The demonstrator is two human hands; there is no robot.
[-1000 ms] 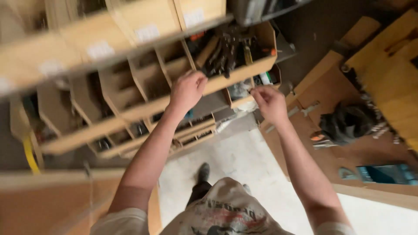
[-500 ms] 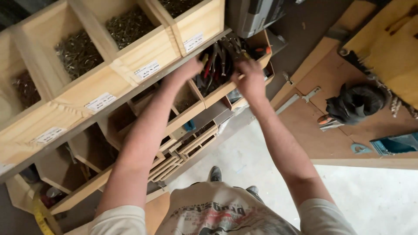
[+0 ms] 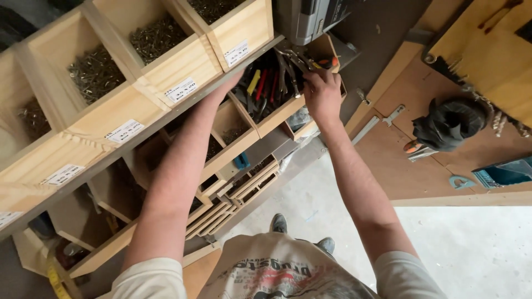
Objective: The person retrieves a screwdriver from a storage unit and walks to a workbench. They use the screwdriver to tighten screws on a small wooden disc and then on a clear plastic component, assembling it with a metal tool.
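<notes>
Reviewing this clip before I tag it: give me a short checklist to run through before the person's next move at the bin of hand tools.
1. Right hand at the tool bin: ok, at its rim among the pliers.
2. Right hand's grip on a tool: cannot tell, fingers hidden.
3. Left hand visible: not ok, tucked under the shelf edge.
4. Left hand holding anything: cannot tell.
5. Screw bins above sit level: ok.

pliers [image 3: 271, 83] in bin [image 3: 288, 111], screw boxes [image 3: 183, 66] above
</notes>
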